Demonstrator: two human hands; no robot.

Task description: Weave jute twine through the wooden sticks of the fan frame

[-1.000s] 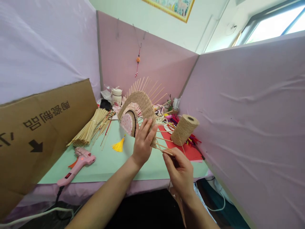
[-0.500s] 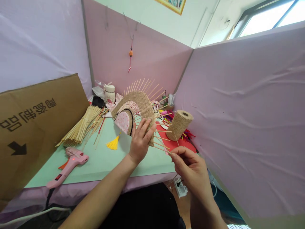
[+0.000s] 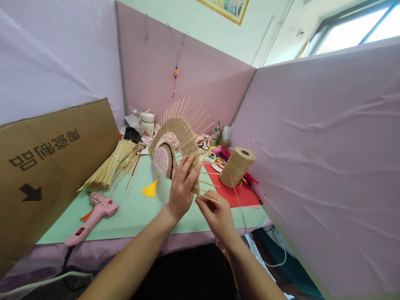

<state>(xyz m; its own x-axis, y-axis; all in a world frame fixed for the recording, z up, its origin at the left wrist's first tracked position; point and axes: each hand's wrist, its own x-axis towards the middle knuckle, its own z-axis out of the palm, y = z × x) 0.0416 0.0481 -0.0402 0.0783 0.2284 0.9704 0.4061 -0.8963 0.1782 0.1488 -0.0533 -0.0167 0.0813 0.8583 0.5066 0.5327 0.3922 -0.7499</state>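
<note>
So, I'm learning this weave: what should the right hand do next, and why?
Probably pass the twine around the next stick and pull snug: the right hand pinches it at the bare lowest sticks, and the left hand braces the woven fan.

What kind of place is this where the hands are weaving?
Most likely a small craft workstation, walled off by lilac fabric partitions. The mint-green tabletop carries a pink hot glue gun, a bundle of thin bamboo sticks and a spool of tan twine beside the half-woven straw fan.
</note>
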